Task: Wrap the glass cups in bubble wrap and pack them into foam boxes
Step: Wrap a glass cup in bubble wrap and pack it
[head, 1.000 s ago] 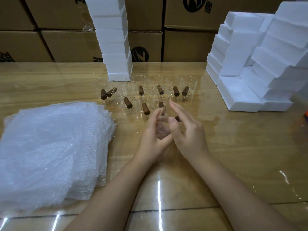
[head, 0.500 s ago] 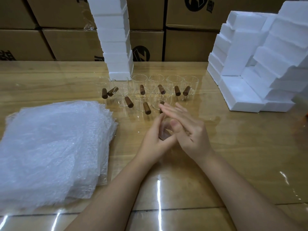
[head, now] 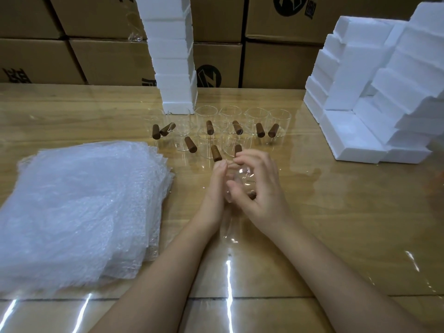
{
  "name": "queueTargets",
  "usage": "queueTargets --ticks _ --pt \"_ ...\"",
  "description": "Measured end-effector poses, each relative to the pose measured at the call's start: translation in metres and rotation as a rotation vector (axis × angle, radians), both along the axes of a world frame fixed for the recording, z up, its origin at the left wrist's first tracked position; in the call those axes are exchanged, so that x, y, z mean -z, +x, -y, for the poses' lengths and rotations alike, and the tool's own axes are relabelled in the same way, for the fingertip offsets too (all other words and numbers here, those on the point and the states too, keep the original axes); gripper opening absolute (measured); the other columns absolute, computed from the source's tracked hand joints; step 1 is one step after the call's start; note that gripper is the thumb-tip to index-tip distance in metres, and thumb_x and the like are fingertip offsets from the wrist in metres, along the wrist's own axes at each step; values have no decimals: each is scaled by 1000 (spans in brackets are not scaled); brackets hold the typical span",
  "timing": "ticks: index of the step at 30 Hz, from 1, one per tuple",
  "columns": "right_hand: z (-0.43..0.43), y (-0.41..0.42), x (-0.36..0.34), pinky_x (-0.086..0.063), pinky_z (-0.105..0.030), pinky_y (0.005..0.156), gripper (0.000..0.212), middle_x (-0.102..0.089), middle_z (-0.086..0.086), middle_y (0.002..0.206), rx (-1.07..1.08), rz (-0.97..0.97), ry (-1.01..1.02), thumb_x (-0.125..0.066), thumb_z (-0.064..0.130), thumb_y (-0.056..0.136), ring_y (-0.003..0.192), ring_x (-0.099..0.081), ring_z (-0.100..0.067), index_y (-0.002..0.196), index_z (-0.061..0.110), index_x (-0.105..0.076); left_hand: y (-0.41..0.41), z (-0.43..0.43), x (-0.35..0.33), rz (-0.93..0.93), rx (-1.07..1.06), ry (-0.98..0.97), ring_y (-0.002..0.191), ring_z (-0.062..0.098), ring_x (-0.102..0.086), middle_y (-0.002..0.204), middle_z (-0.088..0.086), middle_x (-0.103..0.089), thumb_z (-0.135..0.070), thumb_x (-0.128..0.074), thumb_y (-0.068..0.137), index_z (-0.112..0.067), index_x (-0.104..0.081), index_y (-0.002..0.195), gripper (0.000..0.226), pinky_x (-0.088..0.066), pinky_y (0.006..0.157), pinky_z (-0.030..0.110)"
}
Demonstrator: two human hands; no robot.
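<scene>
Both hands share the grip: the left hand [head: 216,188] and right hand [head: 262,188] are cupped closed around one clear glass cup [head: 241,182], held between the palms just above the worktop [head: 336,212]. More cups [head: 209,131] stand just beyond the fingertips, the bubble wrap stack [head: 79,207] lies left, and foam boxes [head: 374,97] sit far right.

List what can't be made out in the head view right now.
- Glass cup between left hand and right hand: mostly covered by fingers; its handle is barely visible.
- Count of the other glass cups: clear glass overlaps, rims blur together.
- Foam boxes: cut off by the right edge.
- Cardboard cartons: printing partly behind the foam tower.
</scene>
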State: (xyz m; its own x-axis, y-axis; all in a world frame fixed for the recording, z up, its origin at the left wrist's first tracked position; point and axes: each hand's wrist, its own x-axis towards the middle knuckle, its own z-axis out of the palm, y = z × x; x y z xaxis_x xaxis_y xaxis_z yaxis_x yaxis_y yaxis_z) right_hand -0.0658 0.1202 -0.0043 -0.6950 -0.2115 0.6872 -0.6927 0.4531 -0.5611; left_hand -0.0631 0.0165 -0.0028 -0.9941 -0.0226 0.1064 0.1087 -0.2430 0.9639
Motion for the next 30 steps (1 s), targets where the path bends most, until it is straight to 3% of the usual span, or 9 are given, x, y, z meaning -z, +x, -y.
queueTargets --ticks 2,6,9,12,14,17,21,26,30 --pt "-1 -1 1 -32 -27 99 40 -51 -11 119 39 16 3 -53 29 87 111 -48 -29 116 2 -57 2 -3 -3 69 11 -5 90 35 -59 100 27 -60 -37 -23 103 6 -52 124 55 -49 75 40" --pt "1 -1 3 -33 -22 97 41 -49 -7 117 74 23 -28 -54 31 85 110 -47 -26 116 5 -58 7 -5 -3 158 2 41 114 35 -59 124 21 -61 -48 -26 98 -5 -54 127 59 -48 94 45" --pt "3 -1 2 -37 -20 91 37 -47 2 108 72 88 -133 -54 33 80 105 -47 -22 108 10 -61 11 -6 -7 157 -14 128 117 27 -59 129 17 -59 -57 -38 86 -3 -51 131 71 -46 100 43" --pt "1 -4 4 -39 -24 88 32 -48 4 103 68 130 -187 -53 34 80 102 -50 -25 101 11 -60 14 -7 -8 96 -18 111 123 8 -52 137 -3 -53 -67 -52 79 -25 -54 124 62 -40 106 34" --pt "-1 -6 4 -41 -25 86 26 -48 5 102 65 194 -248 -52 37 80 101 -51 -25 99 20 -57 16 -10 -8 38 -8 4 132 -1 -39 146 -13 -41 -69 -46 70 -32 -45 133 73 -30 112 28" --pt "-2 -8 3 -40 -16 83 18 -48 9 102 75 282 -354 -50 45 78 102 -52 -22 94 37 -50 19 -18 -8 -40 42 -122 141 -4 -15 157 -12 -16 -57 -35 80 -21 -19 150 80 -13 119 27" --pt "-3 -11 4 -43 -22 82 16 -56 -6 107 99 370 -478 -54 45 79 101 -55 -19 92 36 -52 20 -22 -7 -137 71 -299 139 -11 -4 152 -18 -2 -66 -31 73 -22 -3 148 92 -9 110 5" --pt "-14 -23 1 -44 -30 84 8 -60 7 91 176 545 -732 -56 25 94 86 -54 -9 87 29 -57 28 -28 1 -292 151 -511 143 -4 8 158 -9 9 -84 -24 76 -26 7 143 94 1 113 11" --pt "-24 -28 -5 -48 -13 60 11 -63 1 91 138 650 -908 -51 25 95 76 -62 -4 93 22 -62 29 -30 6 -409 157 -610 146 6 8 159 -5 8 -71 -20 89 -22 5 146 80 -1 120 29"
